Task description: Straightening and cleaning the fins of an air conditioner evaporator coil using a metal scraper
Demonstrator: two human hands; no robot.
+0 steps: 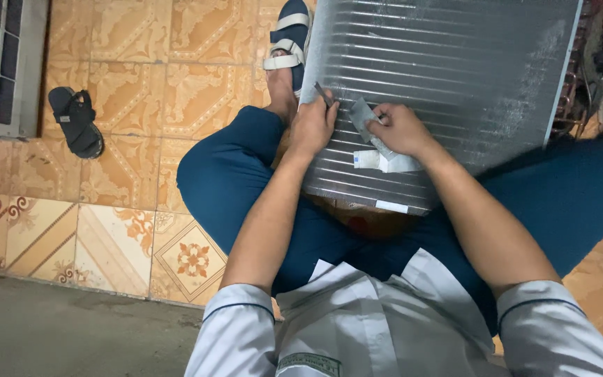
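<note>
Finned coil panel (441,77) rested across our lap, both hands upon it.
Our left hand (313,126) pinched a thin metal tool (324,93); our right hand (400,129) gripped a grey tape strip (366,119) above a white label (370,160). A black sandal (75,120) lay on the patterned tiles (141,98).

I see silver-grey ribbed fin panel (441,70) | my trousers (225,174) deep blue | floor tiles (141,70) orange-cream floral | loose sandal (76,120) black | shirt (385,328) pale grey

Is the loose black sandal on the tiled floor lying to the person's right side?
No. The black sandal lies on the tiled floor to the person's left, well apart from the left hand on the finned metal panel.
</note>
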